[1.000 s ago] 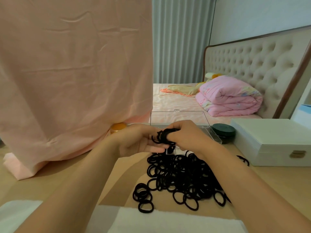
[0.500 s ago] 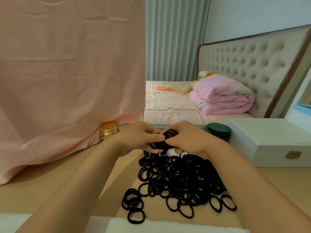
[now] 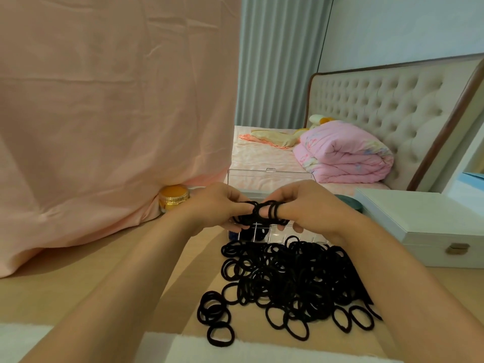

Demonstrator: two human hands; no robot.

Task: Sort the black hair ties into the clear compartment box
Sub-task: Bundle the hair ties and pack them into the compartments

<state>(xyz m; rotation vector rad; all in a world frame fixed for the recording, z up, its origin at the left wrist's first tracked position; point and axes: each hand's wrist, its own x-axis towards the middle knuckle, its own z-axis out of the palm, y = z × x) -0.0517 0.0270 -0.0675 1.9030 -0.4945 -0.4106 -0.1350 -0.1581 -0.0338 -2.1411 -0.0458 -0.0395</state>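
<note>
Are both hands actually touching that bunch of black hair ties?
Touching. Head view: the bunch is looped over fingers of the right hand and pinched by the left hand.

Tufted headboard (image 3: 372,111) behind a bed (image 3: 264,158), grey curtains (image 3: 277,61), pale wall (image 3: 406,27)

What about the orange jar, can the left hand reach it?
Probably yes. The orange jar sits close to the left hand with nothing between them, but that hand would first have to drop the hair ties it grips.
</note>
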